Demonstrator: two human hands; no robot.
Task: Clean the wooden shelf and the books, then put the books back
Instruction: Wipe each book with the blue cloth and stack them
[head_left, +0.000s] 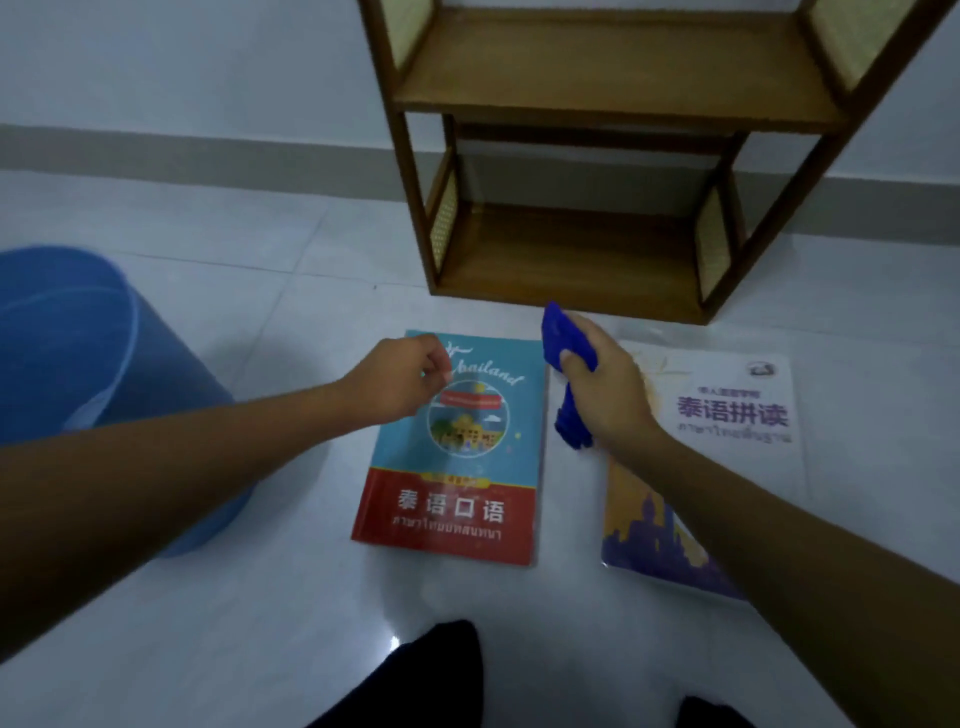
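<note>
A wooden shelf (597, 104) with bare boards stands on the floor against the wall. Two books lie flat in front of it: a blue-and-red book (457, 467) on the left and a white-and-purple book (737, 415) on the right. My right hand (608, 384) hovers between them, closed around a bunched blue cloth (563, 338). My left hand (400, 379) sits over the top left corner of the blue-and-red book, fingers curled in loosely with nothing visible in them.
A blue bucket (88, 364) stands on the white tiled floor at the left, close to my left forearm. My dark-clothed knees (431, 675) show at the bottom edge. A grey skirting runs along the wall behind the shelf.
</note>
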